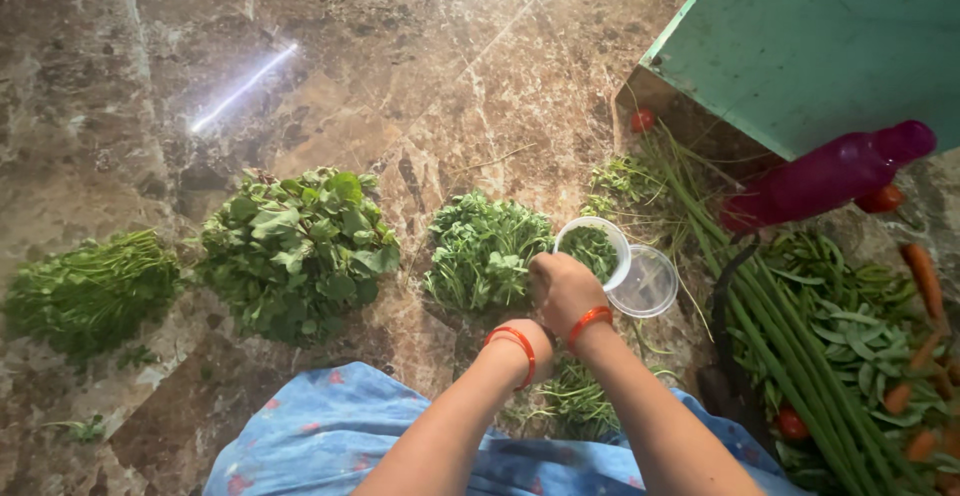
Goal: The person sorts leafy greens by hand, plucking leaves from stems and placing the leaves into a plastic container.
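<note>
Hands [555, 301] at tub [595, 249] rim; open floor [400, 66] beyond.

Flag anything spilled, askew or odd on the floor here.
A magenta bottle lies on its side at the right, resting over the long green stalks rather than upright. A small red tomato sits alone by the green box's corner, apart from the vegetable pile. The leaf bunches look tidy.

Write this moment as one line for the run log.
hands: right hand above left hand, both over loose greens | beside: round tub of greens, clear lid | surface: marble floor
</note>
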